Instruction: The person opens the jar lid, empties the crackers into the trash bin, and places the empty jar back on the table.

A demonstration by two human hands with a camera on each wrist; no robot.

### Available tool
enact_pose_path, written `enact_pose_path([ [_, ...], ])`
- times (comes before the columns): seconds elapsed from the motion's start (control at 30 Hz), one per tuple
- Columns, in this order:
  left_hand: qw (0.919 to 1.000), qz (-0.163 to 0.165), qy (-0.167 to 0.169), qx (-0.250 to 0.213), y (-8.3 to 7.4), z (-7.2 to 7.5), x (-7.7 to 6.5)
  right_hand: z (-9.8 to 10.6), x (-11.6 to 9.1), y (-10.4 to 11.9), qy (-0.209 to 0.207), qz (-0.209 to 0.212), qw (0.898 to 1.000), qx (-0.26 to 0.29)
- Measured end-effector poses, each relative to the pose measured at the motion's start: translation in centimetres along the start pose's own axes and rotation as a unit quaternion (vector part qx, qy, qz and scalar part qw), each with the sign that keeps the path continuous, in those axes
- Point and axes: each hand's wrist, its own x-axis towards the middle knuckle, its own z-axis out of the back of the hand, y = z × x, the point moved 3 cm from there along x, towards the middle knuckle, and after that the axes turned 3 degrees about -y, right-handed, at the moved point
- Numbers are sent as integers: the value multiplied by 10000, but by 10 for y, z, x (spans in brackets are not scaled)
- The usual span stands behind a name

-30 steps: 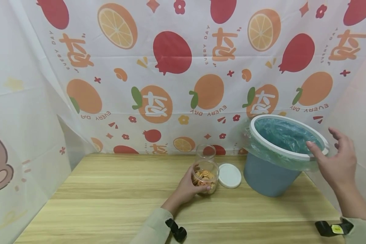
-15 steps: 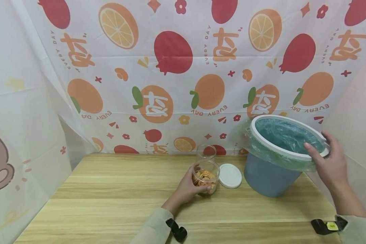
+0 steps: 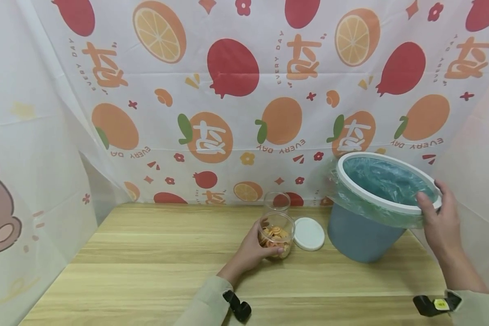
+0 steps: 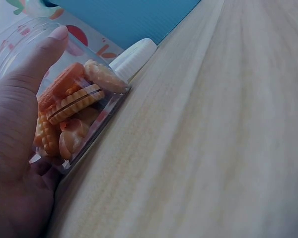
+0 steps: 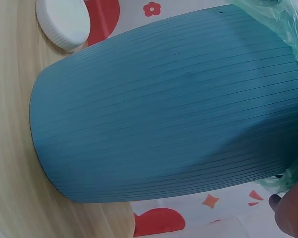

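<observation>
My left hand grips a clear plastic jar standing on the table, its thumb across the front. Inside the jar lie small snacks, some of them ridged sandwich biscuits, and its mouth is uncovered. A white lid lies right beside the jar. At the right, my right hand holds the white rim of a blue trash can, thumb over the near side and fingers at the right end. A thin green bag lines the can and hangs over its rim. The right wrist view shows mostly the can's ribbed side.
Another clear container stands behind the jar, partly hidden by it. The wooden table reaches back to a hanging cloth printed with fruit. More pale cloth hangs along the left side.
My right hand has moved left from beside the trash can and taken hold of its rim. The left hand and the jar stay in place.
</observation>
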Motion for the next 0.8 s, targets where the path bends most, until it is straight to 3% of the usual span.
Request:
enact_pose_path([
  [0.37, 9998, -2, 43, 193, 6, 0, 3, -5, -3, -8, -22, -722, 9957, 582],
  [0.8, 9998, 17, -58, 164, 4, 1, 2, -10, -3, -7, -377, -895, 9780, 1849],
])
